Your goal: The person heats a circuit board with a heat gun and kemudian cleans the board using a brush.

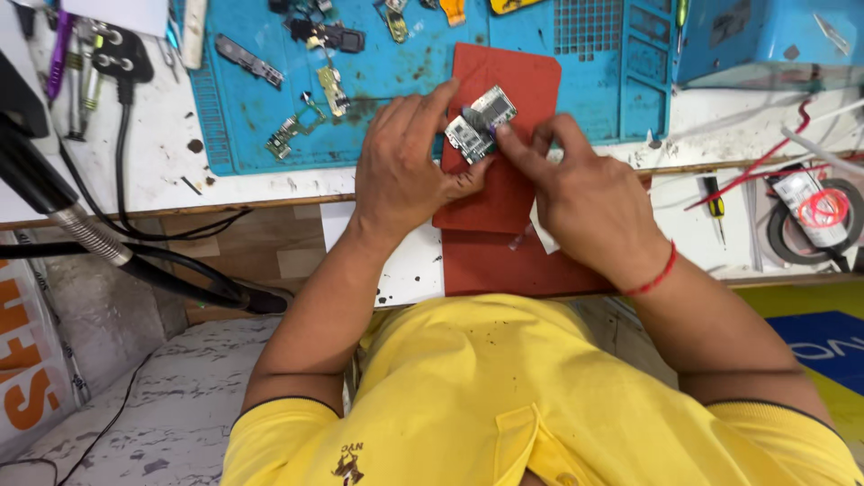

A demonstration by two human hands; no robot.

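A small grey phone circuit board (480,124) lies tilted on a red pad (504,85) that overlaps the blue work mat (432,81). My left hand (400,171) grips the board's left and lower edge with fingers and thumb. From the right, my right hand (585,198) presses its fingertips on the board's lower right part. A red thread is around my right wrist. What my right fingers pinch, if anything, is hidden.
Small phone parts and flex cables (310,117) lie scattered on the blue mat. A black plug and cables (117,58) sit at the left, a flexible metal arm (81,234) below them. A small screwdriver (714,205), tape rolls (814,216) and red wire lie at the right.
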